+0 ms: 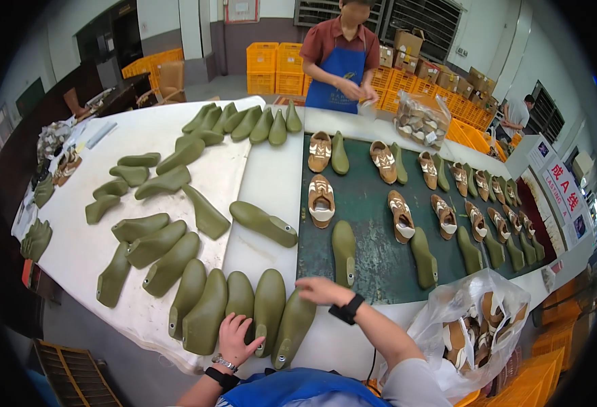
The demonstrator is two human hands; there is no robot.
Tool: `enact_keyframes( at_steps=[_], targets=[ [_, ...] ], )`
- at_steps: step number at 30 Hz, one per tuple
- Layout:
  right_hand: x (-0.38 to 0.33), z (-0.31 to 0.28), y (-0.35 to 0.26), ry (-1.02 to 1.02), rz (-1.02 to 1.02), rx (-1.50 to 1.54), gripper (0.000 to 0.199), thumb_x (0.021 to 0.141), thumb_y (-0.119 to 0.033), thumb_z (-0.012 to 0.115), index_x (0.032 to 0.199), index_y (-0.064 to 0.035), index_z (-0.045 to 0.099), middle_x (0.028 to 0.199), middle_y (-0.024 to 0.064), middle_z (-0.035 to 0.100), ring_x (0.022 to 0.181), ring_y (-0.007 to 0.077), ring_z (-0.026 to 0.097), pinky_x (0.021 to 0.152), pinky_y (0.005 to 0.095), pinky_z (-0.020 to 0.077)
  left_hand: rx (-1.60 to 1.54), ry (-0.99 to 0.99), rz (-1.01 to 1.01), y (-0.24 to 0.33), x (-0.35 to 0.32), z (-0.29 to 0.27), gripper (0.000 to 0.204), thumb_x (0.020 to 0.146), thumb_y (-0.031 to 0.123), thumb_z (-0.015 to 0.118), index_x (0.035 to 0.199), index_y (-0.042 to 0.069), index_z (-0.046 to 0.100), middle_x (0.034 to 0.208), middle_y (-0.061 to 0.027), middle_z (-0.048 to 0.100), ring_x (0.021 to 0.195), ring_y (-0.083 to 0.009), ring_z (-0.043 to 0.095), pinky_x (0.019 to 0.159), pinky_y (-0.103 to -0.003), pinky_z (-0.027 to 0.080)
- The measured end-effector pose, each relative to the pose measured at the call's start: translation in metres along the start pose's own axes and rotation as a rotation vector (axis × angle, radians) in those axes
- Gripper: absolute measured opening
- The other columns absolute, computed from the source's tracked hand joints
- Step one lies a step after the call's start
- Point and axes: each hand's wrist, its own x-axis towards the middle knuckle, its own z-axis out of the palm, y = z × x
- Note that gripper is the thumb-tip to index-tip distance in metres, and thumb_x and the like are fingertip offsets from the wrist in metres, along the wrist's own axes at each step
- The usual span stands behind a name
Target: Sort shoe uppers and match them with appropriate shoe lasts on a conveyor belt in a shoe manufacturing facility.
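Observation:
A row of olive-green shoe lasts stands along the near table edge in front of me. My left hand (237,339) rests with fingers spread over the heel end of a last (240,293), its thumb by the neighbouring last (270,298). At the toe of the rightmost last (294,329) is my right hand (322,290), fingers stretched out against it, not wrapped round it. Just beyond that hand, another last (343,251) lies on the dark green mat (373,271). A single last (263,224) lies on the white strip left of the mat.
Brown-and-white sneakers (401,216) sit beside lasts in rows on the mat. More lasts (166,183) lie scattered on the white table cover (95,258). A plastic bag of shoes (471,332) is at my right. Across the table stands a person in a blue apron (339,74), before orange crates (275,68).

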Motion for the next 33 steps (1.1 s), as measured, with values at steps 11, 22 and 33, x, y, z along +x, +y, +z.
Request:
enact_keyframes(
  at_steps=[11,22,33],
  targets=[
    [-0.054,0.107,-0.069,0.073,0.115,-0.191,0.061,0.086,-0.050,0.051,0.132,-0.0106,0.043,0.135,0.0317,0.031,0.122,0.0541,0.027,0.101,0.0521,0.0296,-0.261,0.107,-0.385,-0.015,-0.011,0.020,0.050,0.075,0.012,0.064,0.120,0.000,0.047,0.132,-0.0236,0.039,0.121,-0.0389,0.039,0.101,-0.039,0.034],
    [-0.073,0.108,-0.097,0.078,0.233,-0.280,0.077,0.081,-0.060,0.053,0.143,-0.0275,0.021,0.140,0.0250,0.030,0.126,0.0568,0.020,0.101,0.0569,0.0291,-0.215,0.066,-0.312,0.010,-0.028,0.043,0.047,0.072,0.004,0.061,0.117,0.003,0.048,0.135,-0.0314,0.027,0.123,-0.0462,0.032,0.104,-0.044,0.029],
    [-0.077,0.114,-0.093,0.162,0.229,-0.304,0.072,0.083,-0.058,0.050,0.142,-0.0278,0.023,0.138,0.0225,0.034,0.125,0.0563,0.023,0.094,0.0614,0.0351,-0.154,0.011,-0.179,0.003,-0.025,0.032,0.048,0.072,0.017,0.066,0.115,0.005,0.049,0.134,-0.0265,0.031,0.123,-0.0447,0.033,0.100,-0.047,0.031]
  ],
)
